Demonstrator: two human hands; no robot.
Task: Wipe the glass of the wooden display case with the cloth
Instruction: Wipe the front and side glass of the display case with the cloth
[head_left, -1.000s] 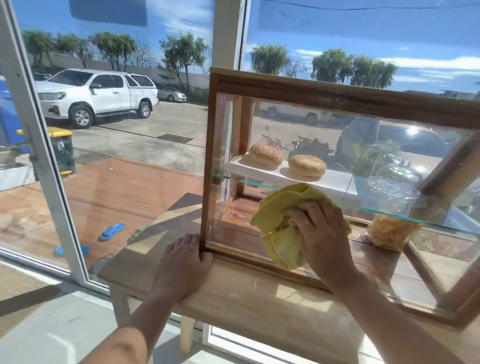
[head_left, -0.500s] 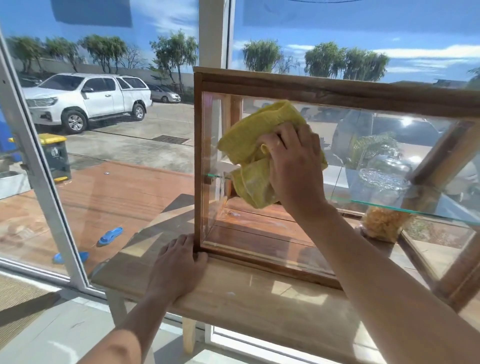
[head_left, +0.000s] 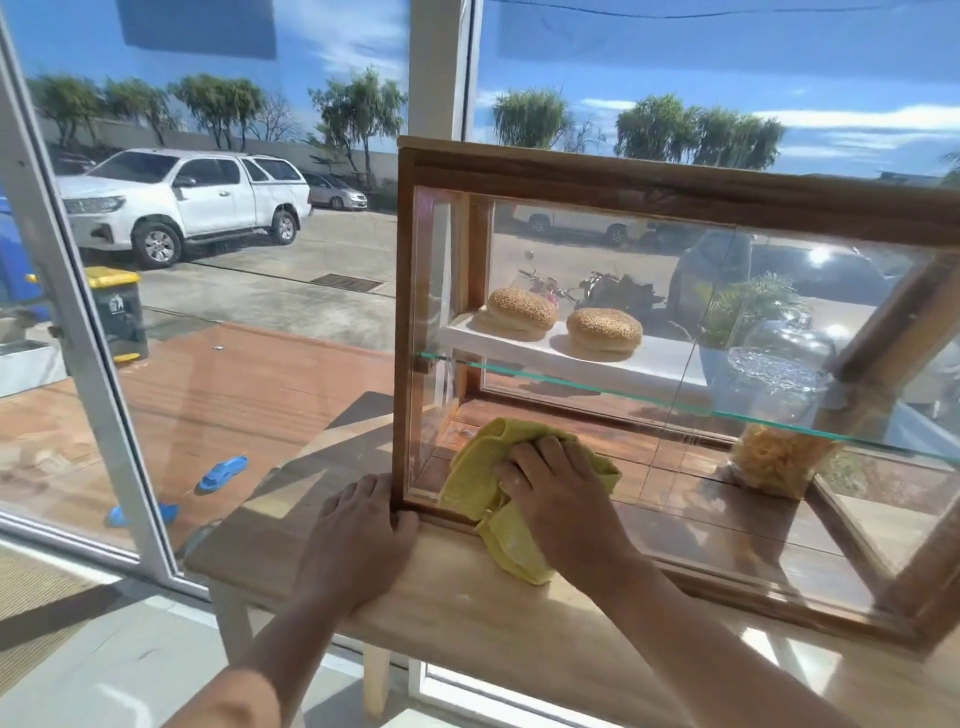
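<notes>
The wooden display case (head_left: 675, 179) stands on a wooden bench, its front glass (head_left: 649, 270) facing me. My right hand (head_left: 556, 499) presses a bunched yellow cloth (head_left: 480, 475) against the bottom left of the glass, and part of the cloth hangs over the lower frame. My left hand (head_left: 358, 540) rests on the bench with its fingers against the case's bottom left corner.
Inside the case two sesame buns (head_left: 602, 332) lie on a white shelf above a glass shelf (head_left: 571, 384), and a glass jar (head_left: 774, 395) stands at the right. The bench (head_left: 467, 613) stands against a large window (head_left: 234, 260) looking onto a car park.
My right hand has swept the cloth from the top left of the glass down to the bottom left. One second ago it was at mid height. The left hand stays at the corner.
</notes>
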